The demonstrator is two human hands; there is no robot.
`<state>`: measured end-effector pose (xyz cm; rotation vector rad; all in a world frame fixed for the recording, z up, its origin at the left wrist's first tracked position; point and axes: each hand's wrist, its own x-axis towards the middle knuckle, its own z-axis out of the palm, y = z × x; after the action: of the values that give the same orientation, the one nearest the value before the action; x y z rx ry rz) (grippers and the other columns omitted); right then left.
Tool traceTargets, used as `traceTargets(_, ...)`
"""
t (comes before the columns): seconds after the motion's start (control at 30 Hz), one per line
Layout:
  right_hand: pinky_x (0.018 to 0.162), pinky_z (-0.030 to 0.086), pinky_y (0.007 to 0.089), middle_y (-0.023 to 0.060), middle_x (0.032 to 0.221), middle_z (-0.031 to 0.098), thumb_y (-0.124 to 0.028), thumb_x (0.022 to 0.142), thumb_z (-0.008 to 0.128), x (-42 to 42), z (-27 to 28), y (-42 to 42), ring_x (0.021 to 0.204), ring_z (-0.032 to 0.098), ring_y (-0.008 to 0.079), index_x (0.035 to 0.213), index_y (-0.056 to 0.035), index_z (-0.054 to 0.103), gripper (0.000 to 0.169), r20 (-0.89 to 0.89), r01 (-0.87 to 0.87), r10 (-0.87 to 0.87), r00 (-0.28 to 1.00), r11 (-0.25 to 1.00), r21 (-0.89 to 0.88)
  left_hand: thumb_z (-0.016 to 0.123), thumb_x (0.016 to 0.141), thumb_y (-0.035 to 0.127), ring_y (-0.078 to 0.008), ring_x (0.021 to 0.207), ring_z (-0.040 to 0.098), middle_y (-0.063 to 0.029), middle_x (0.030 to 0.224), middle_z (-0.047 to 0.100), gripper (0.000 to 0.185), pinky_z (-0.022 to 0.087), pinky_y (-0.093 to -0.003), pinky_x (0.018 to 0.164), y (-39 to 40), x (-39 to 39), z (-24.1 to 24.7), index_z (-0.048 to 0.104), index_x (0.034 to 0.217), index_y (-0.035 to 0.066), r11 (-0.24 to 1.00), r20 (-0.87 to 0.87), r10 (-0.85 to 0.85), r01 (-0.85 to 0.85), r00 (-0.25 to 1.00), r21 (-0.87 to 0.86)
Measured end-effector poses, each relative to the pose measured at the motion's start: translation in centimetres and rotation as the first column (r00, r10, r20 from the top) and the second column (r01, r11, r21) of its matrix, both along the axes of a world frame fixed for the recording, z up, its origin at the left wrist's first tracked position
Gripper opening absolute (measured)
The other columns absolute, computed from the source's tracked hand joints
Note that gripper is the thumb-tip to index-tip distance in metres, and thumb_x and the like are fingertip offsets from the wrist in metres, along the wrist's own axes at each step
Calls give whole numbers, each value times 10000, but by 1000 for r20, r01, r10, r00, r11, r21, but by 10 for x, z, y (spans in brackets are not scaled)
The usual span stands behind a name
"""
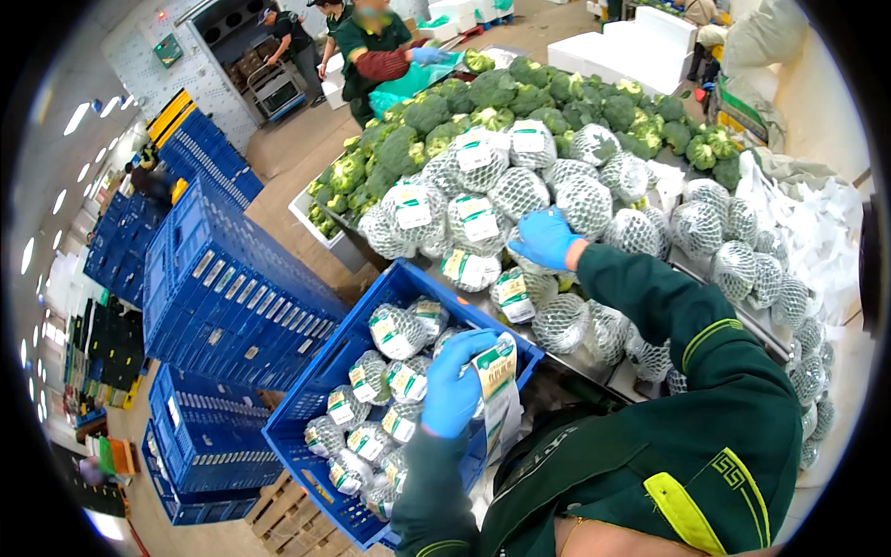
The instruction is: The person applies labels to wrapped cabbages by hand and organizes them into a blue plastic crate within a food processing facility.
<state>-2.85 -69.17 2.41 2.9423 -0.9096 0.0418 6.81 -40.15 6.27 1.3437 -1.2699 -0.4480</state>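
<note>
My left hand (456,383), in a blue glove, grips a sheaf of printed labels (498,379) over the near side of a blue plastic crate (292,411). Inside the crate lie several labelled broccoli heads in white foam netting (369,440). My right hand (546,238), gloved too, lies over a net-wrapped head on the metal table; its fingertips are partly hidden, and whether they grip it cannot be told. Around it are more net-wrapped heads (583,205), some bearing labels, such as one labelled head (479,224) to its left.
Unwrapped broccoli (498,90) is heaped behind the wrapped heads. White foam nets (811,230) lie at the right. Stacked blue crates (230,299) stand left, near a wooden pallet (296,519). Across the heap a gloved co-worker (376,56) handles a green bag (411,83).
</note>
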Motion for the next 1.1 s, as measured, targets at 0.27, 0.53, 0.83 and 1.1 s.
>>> traceTargets(0.27, 766, 452, 275, 45, 903, 623, -279, 814, 718, -36, 88, 123, 842, 552, 115, 1122, -5, 591, 431, 398, -406, 103, 912, 66, 912, 637, 811, -40, -128, 957, 581, -79, 1047, 612, 451, 494, -278, 817, -2, -11, -4, 510, 1234, 52, 976, -391, -45, 125, 919, 181)
traceTargets(0.53, 588, 393, 284, 20, 695, 510, -265, 814, 703, -37, 69, 103, 679, 490, 85, 832, -41, 506, 298, 365, -372, 75, 928, 102, 923, 555, 801, -134, -128, 892, 568, -66, 975, 568, 712, 477, -267, 778, -20, -14, -20, 311, 1427, 102, 980, -239, -38, 82, 970, 179)
traceTargets(0.83, 644, 455, 387, 145, 730, 552, -292, 857, 605, -44, 82, 83, 667, 551, 286, 864, -73, 548, 227, 499, -509, 212, 840, 625, 591, 559, 900, 90, -280, 882, 658, -192, 977, 654, 494, 500, -339, 732, -15, -7, -37, 405, 1370, 85, 919, -45, 146, -119, 988, 376)
traceTargets(1.1, 650, 447, 380, 129, 776, 561, -212, 791, 696, -8, 49, -106, 707, 555, 238, 858, -26, 545, 250, 609, -7, -380, 696, 845, 535, 540, 871, 29, -180, 1009, 580, -109, 1020, 612, 264, 449, -298, 870, 4, 7, -51, 582, 1130, -4, 920, -125, 72, -18, 990, 392)
